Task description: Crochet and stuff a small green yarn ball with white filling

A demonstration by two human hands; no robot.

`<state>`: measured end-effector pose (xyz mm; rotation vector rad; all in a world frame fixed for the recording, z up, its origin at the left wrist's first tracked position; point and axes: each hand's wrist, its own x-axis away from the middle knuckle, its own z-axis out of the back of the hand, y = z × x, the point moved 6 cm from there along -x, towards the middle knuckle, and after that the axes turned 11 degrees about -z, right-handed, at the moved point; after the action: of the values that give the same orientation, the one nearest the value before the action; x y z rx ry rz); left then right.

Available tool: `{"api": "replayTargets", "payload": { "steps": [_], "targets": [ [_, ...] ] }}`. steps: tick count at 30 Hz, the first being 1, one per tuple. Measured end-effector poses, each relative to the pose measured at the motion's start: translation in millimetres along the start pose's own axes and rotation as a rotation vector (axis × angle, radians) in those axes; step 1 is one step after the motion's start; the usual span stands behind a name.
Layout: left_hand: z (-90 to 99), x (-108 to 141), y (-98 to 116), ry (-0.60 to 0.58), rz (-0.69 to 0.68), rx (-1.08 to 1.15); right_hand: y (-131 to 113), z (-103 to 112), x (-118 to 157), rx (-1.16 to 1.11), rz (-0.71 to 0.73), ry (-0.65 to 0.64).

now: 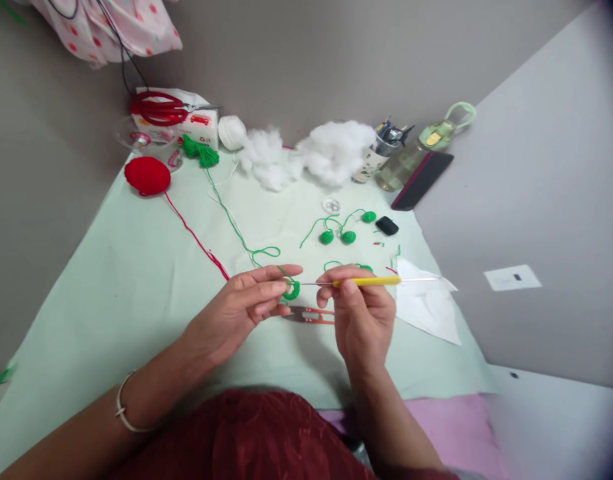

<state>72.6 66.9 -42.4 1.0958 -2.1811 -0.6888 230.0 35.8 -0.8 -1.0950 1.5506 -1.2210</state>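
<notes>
My left hand (254, 293) pinches a small ring-shaped piece of green crochet (294, 291) between thumb and fingers. A yellow-handled crochet hook (369, 282) lies level in my right hand (361, 310), its thin metal shaft pointing left. The hook's tip meets the right edge of the crochet piece; whether it is inside a stitch is too small to tell. Green yarn (229, 213) runs from the work area back to a green yarn bundle (201, 152). Orange-handled thread snips (311, 315) lie on the cloth just below the hands.
Several small green crochet balls (348, 237) with yarn tails lie behind my right hand, near a black object (387, 226). White stuffing (336, 153), a red yarn ball (147, 176), red scissors (159, 108), a pen cup (370, 163) and a bottle (406, 163) line the back. White paper (426, 307) lies right.
</notes>
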Motion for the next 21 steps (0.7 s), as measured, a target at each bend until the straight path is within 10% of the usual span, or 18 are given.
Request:
{"api": "replayTargets", "payload": {
  "steps": [5,21],
  "targets": [
    [-5.3,1.8,1.5,-0.074,-0.043,-0.049,13.5,-8.7,-1.3,-0.202,-0.186,-0.109],
    [-6.0,3.7,-0.7,-0.145,0.015,-0.047,9.9,-2.0,-1.4,-0.148,-0.157,-0.116]
  ]
}}
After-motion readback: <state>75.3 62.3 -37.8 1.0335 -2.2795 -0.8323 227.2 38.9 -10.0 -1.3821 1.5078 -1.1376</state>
